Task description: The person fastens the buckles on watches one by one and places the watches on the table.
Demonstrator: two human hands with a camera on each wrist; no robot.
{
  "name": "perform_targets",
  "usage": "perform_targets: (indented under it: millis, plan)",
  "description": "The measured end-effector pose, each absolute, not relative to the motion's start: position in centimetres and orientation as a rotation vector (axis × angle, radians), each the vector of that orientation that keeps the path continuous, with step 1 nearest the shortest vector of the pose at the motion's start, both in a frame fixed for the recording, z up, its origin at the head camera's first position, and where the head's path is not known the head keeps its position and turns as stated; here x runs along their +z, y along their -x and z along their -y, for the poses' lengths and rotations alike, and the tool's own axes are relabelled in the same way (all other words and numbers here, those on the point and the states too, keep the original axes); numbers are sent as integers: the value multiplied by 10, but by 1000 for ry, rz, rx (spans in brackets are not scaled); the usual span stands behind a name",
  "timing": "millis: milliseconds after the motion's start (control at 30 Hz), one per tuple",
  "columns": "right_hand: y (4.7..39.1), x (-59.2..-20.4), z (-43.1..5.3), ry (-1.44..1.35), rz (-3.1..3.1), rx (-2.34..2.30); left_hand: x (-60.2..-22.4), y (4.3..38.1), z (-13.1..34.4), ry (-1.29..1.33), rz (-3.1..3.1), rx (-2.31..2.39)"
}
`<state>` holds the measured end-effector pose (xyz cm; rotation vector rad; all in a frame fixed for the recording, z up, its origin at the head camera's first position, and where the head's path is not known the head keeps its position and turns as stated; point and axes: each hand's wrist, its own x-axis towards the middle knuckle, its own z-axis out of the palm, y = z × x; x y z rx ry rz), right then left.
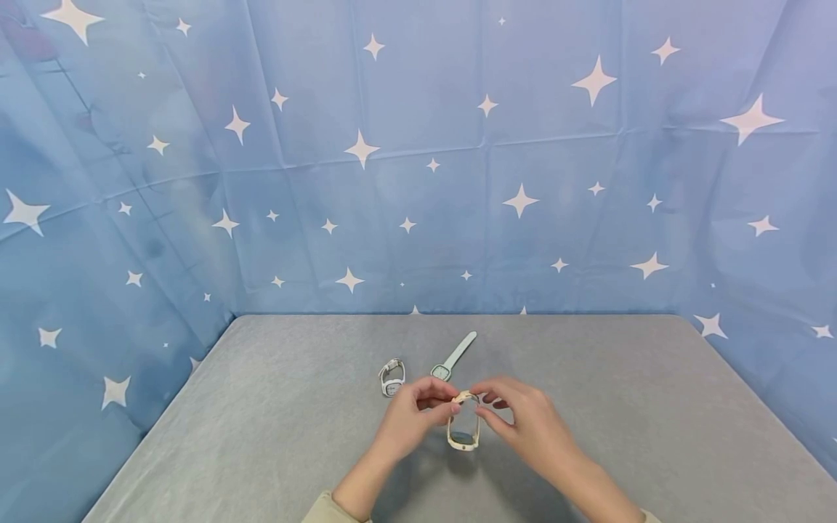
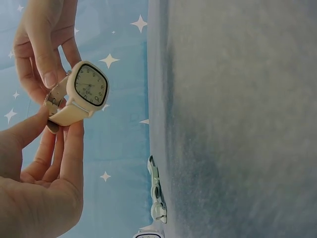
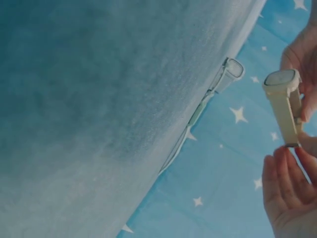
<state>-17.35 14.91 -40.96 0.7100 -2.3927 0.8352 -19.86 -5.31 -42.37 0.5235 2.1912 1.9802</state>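
A cream wristwatch (image 1: 463,444) with a rounded-square case hangs over the grey table, its strap bent into a loop. My left hand (image 1: 408,418) pinches the strap near the buckle between thumb and fingers. On the loop's other side, my right hand (image 1: 526,414) has its thumb and fingertips at the strap. In the left wrist view, the dial of the watch (image 2: 90,85) faces the camera, and the right thumb (image 2: 49,78) lies against the strap. The right wrist view shows the watch (image 3: 281,106) from the side, with right fingertips (image 3: 285,153) at the strap's lower end.
Just beyond the left hand, a white watch (image 1: 393,379) lies with its strap looped. A pale green watch (image 1: 451,360) lies beside it with its strap stretched out. Behind the grey table (image 1: 294,407) hangs a blue star-patterned cloth (image 1: 445,232).
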Motion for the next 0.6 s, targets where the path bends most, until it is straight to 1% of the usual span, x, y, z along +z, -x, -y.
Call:
perform_targets:
  millis: [600]
  plan:
    - [171, -410, -152, -789, 2385, 913, -424, 200, 58, -325, -1894, 2126]
